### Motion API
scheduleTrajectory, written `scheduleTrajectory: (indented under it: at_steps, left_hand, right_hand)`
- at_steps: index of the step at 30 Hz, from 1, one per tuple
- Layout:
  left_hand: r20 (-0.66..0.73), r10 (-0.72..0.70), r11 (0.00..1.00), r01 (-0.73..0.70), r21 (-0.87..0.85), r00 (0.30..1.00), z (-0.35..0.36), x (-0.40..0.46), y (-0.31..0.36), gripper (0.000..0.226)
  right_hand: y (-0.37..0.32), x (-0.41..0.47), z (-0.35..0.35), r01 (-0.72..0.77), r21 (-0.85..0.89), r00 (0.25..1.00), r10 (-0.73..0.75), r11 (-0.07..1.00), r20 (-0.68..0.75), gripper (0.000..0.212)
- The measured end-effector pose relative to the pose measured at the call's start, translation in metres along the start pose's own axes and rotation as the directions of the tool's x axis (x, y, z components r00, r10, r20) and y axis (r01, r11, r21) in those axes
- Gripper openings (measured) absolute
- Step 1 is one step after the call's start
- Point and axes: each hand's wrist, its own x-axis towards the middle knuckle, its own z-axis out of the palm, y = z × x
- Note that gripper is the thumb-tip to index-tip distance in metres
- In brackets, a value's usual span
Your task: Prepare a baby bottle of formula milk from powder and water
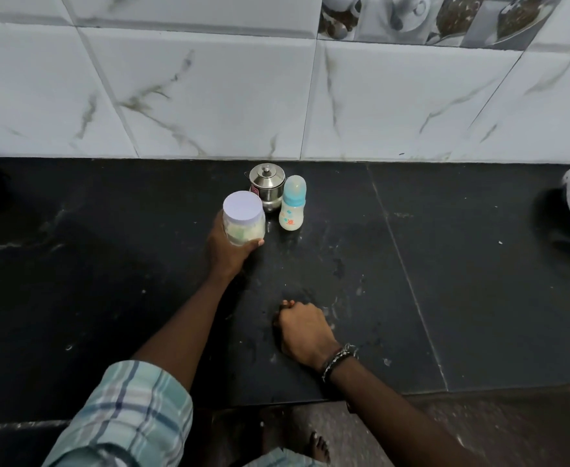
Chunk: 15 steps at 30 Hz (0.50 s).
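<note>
Here the left hand grips a clear powder jar, fingers wrapped round its far-left side and the thumb pressed across its lower front. The jar holds pale, creamy powder that shows through the wall, and a flat lilac lid closes its top. Its long axis runs upright, lid toward the camera; whether its base touches the black countertop or hangs just above it cannot be told.

Just beyond the thumb tip, to the right, stands the baby bottle, upright, its teat pointing up under a clear dome cap, with a blue collar below the cap. Its white body is opaque-looking, so the fill level is unclear. Behind the jar, past the fingertips and touching or nearly touching the bottle's left side, sits a small steel pot with a knobbed lid on it; its contents are hidden.

The right hand rests on the countertop well nearer the person, fingers curled under into a loose fist, holding nothing visible. A beaded bracelet circles that wrist.
</note>
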Motion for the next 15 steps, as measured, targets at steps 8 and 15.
scheduleTrajectory:
  at_steps: [8,15]
  left_hand:
    - [0.017,0.012,1.000,-0.012,-0.027,1.000,0.0044,0.0097,0.0006,0.100]
    - [0.058,0.017,1.000,-0.017,-0.001,0.998,-0.0002,0.0097,0.0042,0.100]
  right_hand:
    - [0.0018,0.0038,0.0045,0.015,-0.025,1.000,-0.016,1.000,-0.016,0.020]
    - [0.0059,0.0047,0.0053,0.030,0.001,0.999,-0.029,1.000,-0.039,0.022]
